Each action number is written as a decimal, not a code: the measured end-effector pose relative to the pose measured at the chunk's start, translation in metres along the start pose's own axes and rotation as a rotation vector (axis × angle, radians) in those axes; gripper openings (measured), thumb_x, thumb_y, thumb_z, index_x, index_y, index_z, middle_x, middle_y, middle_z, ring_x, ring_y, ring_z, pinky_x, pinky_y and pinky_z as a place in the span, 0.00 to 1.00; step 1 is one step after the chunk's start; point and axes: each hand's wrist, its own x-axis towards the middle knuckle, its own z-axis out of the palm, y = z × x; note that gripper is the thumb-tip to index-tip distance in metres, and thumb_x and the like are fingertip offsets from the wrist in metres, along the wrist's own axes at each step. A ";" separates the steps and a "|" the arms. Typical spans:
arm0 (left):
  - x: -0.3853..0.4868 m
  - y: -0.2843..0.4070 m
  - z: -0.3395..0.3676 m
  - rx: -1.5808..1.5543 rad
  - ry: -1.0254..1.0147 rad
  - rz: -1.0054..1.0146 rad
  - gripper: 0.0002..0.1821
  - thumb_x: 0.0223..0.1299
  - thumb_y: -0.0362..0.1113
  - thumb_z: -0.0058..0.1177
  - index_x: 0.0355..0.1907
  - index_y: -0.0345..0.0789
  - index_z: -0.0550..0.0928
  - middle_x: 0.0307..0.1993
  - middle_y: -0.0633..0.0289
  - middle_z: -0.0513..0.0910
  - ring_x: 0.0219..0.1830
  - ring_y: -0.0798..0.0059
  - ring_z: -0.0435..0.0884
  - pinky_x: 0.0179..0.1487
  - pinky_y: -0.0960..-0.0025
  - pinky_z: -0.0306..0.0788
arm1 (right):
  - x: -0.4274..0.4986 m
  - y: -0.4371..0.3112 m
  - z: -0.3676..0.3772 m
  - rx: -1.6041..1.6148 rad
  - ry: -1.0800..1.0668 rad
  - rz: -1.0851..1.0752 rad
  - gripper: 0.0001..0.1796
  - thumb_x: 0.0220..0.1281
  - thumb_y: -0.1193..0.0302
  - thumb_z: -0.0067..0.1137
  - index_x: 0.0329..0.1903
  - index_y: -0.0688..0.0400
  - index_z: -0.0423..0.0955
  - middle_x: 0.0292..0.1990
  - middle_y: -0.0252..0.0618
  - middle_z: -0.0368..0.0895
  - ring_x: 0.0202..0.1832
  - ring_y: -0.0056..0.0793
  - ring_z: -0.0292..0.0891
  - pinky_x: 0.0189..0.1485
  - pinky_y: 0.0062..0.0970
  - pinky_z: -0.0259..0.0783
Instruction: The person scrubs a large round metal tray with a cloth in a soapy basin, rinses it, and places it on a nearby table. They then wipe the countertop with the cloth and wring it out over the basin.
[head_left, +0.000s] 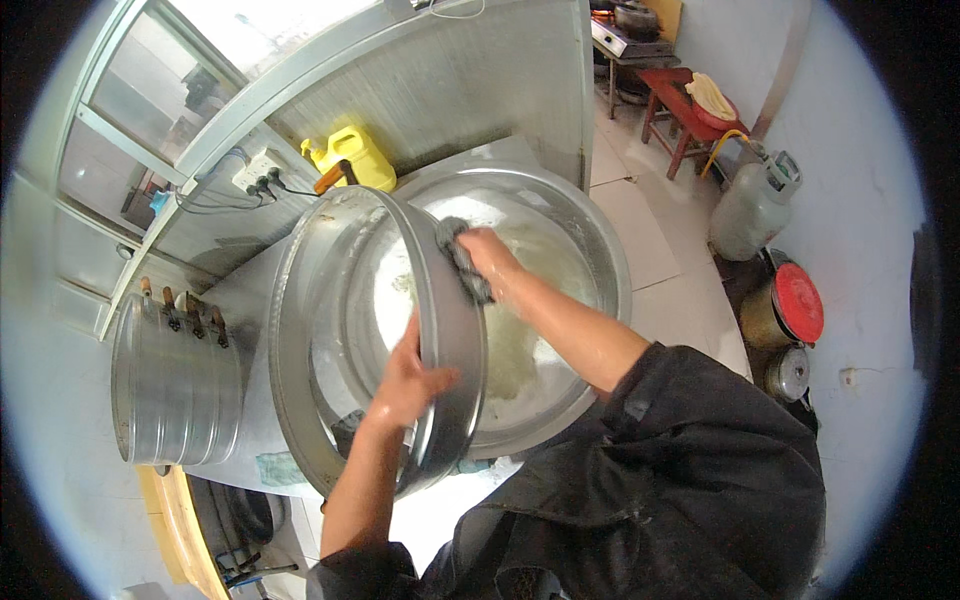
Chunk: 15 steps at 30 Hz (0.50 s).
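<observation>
A large round metal steamer tier (457, 352) stands tilted on its side over the left part of a wide metal basin (621, 292). My left hand (409, 386) grips the near part of its rim, fingers inside and thumb on the outer wall. In my right hand (491, 262) is a dark grey scrubbing cloth (463, 262), pressed against the tier's outer wall. A wooden handle (330, 178) sticks out at the tier's far side. Cloudy water (517, 352) lies in the basin below my right forearm.
Stacked metal steamer tiers (180, 390) with wooden handles stand at the left. A yellow plastic jug (367, 161) and a power strip (259, 169) are by the partition. Rightward are a gas cylinder (750, 210), a red bench (667, 86) and a red-lidded pot (799, 304).
</observation>
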 end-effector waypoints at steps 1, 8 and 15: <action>0.010 0.000 -0.002 -0.013 0.019 0.056 0.45 0.34 0.20 0.52 0.66 0.31 0.60 0.55 0.59 0.72 0.57 0.70 0.68 0.62 0.69 0.58 | -0.015 0.007 0.001 0.056 0.031 0.003 0.19 0.58 0.66 0.48 0.49 0.65 0.66 0.38 0.46 0.74 0.42 0.29 0.73 0.40 0.32 0.72; 0.082 0.015 -0.023 -0.085 0.117 0.020 0.38 0.39 0.22 0.52 0.62 0.32 0.65 0.49 0.58 0.75 0.47 0.71 0.74 0.50 0.70 0.69 | -0.112 0.065 -0.015 -0.665 -0.046 -0.142 0.24 0.53 0.68 0.55 0.49 0.68 0.63 0.43 0.51 0.70 0.46 0.36 0.69 0.50 0.32 0.66; 0.026 0.013 -0.023 -0.049 0.037 0.019 0.39 0.44 0.25 0.55 0.65 0.33 0.62 0.55 0.56 0.72 0.56 0.68 0.70 0.60 0.67 0.62 | -0.101 0.053 -0.041 -1.824 -0.386 -0.038 0.30 0.48 0.67 0.60 0.54 0.71 0.66 0.58 0.60 0.58 0.53 0.51 0.66 0.55 0.41 0.67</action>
